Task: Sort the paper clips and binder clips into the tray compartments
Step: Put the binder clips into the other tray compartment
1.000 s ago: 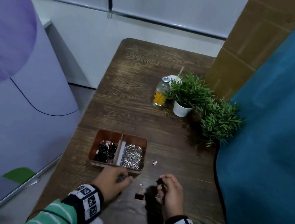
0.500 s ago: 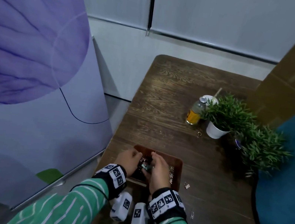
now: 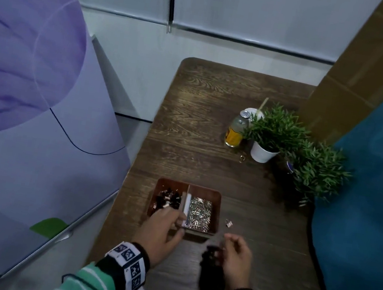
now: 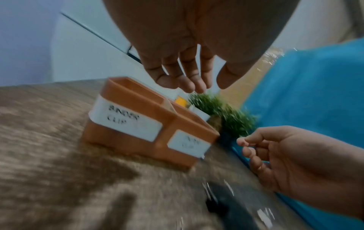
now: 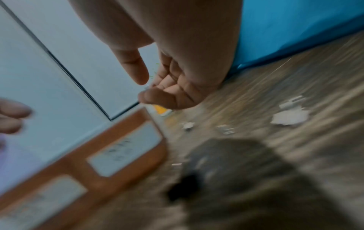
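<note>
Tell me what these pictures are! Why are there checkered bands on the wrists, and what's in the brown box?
No robot here: a person wears three cameras. The big picture comes from their head; the two blurry ones come from cameras strapped to the wrists beside those checkered bands. On the wooden table sits a brown tray with dark binder clips on one side and shiny paper clips on the other. The left hand hovers open at the tray's near edge. The right hand is loosely curled; I can't tell if it holds anything. One stray clip lies beside the tray.
</note>
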